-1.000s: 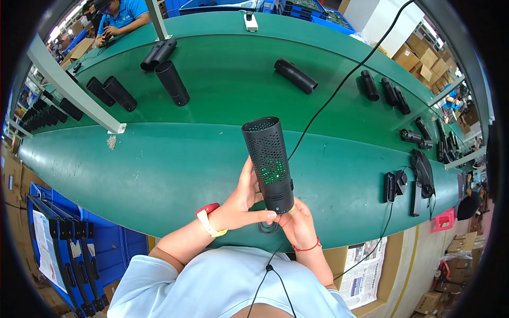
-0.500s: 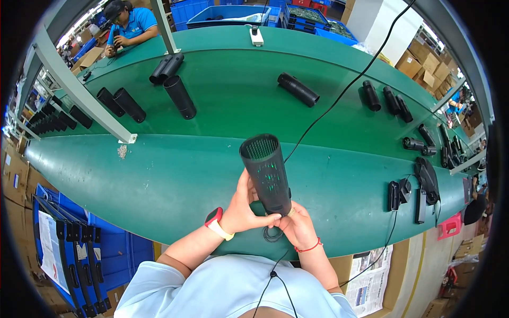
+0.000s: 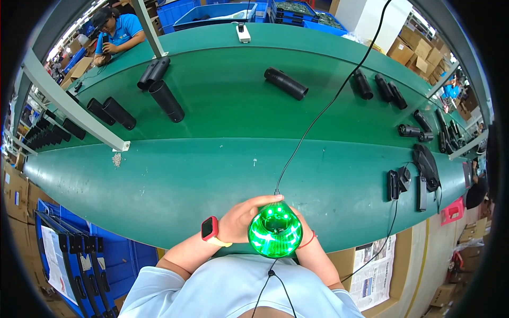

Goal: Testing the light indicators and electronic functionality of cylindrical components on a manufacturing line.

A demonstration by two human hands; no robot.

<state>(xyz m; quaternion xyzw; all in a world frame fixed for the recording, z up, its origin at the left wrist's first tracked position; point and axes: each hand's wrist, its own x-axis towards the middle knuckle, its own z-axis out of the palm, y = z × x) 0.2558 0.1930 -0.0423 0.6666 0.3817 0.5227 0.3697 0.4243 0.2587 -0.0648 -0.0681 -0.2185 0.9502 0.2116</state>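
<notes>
A black perforated cylinder [image 3: 275,229] is tilted so that its open end faces up toward me, with bright green lights glowing inside. My left hand [image 3: 237,218] grips it from the left, thumb side stretched along its far end. Round the right side is my right hand [image 3: 304,227], closed on the same cylinder and mostly hidden behind it. A thin black cable [image 3: 301,142] meets the far end of the cylinder by my left fingertips and runs up across the bench.
Black cylinders [image 3: 286,84] lie or stand on the darker green strip [image 3: 222,106]. Black devices [image 3: 393,185] with cables sit at the right of the green bench [image 3: 180,185]. A metal post [image 3: 79,106] rises at left. A co-worker [image 3: 119,34] holds a dark object beyond.
The cylinder has swung from standing upright to pointing its open end at me, and came nearer my body. Its green lights now show fully. The cable end has come into sight.
</notes>
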